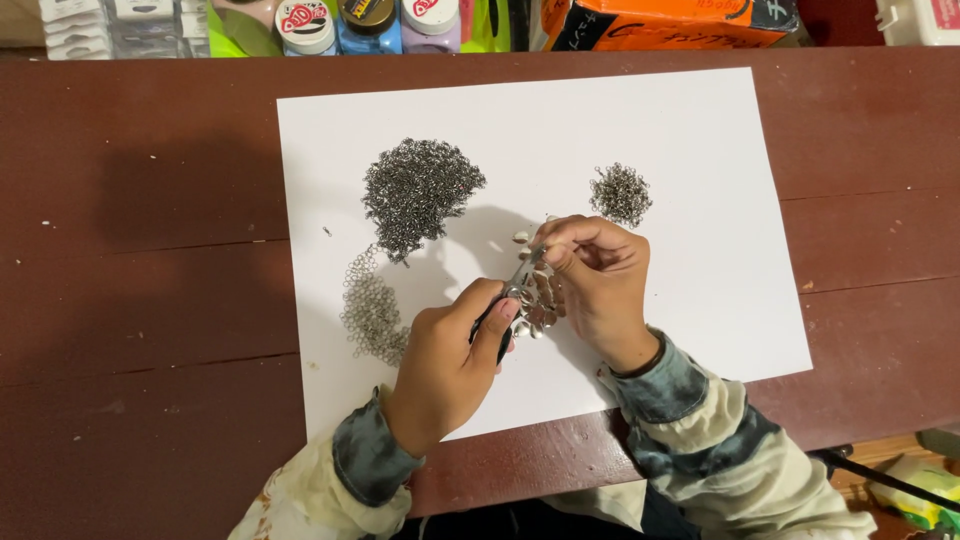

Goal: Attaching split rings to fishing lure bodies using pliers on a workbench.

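My left hand (450,355) grips small pliers (520,280) whose jaws point up toward my right hand (600,275). The right hand pinches a piece of linked shiny metal scales and rings (540,305) that hangs between both hands. Both hands hover over a white paper sheet (700,150). A large heap of dark small metal rings (420,190) lies on the sheet up left of the hands. A smaller heap of rings (620,193) sits just above the right hand. A flat patch of lighter rings (372,310) lies left of the left hand.
The sheet lies on a dark brown wooden table (150,200). Along the far edge stand paint bottles (368,22), an orange box (660,22) and white containers (110,25). One loose ring (327,231) lies on the sheet's left part.
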